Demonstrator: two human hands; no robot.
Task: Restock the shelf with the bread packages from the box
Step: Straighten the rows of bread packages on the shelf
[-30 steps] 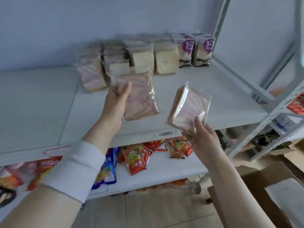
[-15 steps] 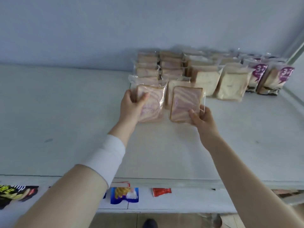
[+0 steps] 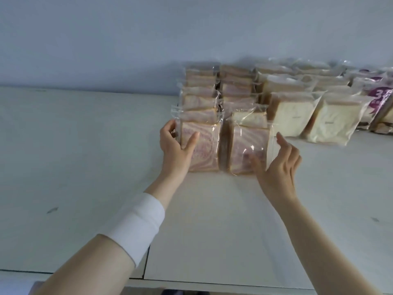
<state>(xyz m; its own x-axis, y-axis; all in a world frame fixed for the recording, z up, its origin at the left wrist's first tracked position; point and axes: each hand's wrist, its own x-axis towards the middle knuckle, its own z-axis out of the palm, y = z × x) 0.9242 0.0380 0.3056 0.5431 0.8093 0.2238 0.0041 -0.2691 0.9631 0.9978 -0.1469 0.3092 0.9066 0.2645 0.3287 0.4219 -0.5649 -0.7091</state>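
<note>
Left hand (image 3: 176, 147) grips the left swirl bread package (image 3: 204, 150) with fingers round its left edge and thumb on the front, keeping it upright and face-out on the shelf (image 3: 85, 167) at the front of its row. Right hand (image 3: 278, 165) is loose and fairly wide, thumb touching the right swirl bread package (image 3: 246, 150), fingers just beside its right edge. Probably steadying it so it leans on the stacked rows (image 3: 200, 99) behind and doesn't tip. The two packages stand side by side, white bread packs (image 3: 291, 118) to their right. Box not in view
</note>
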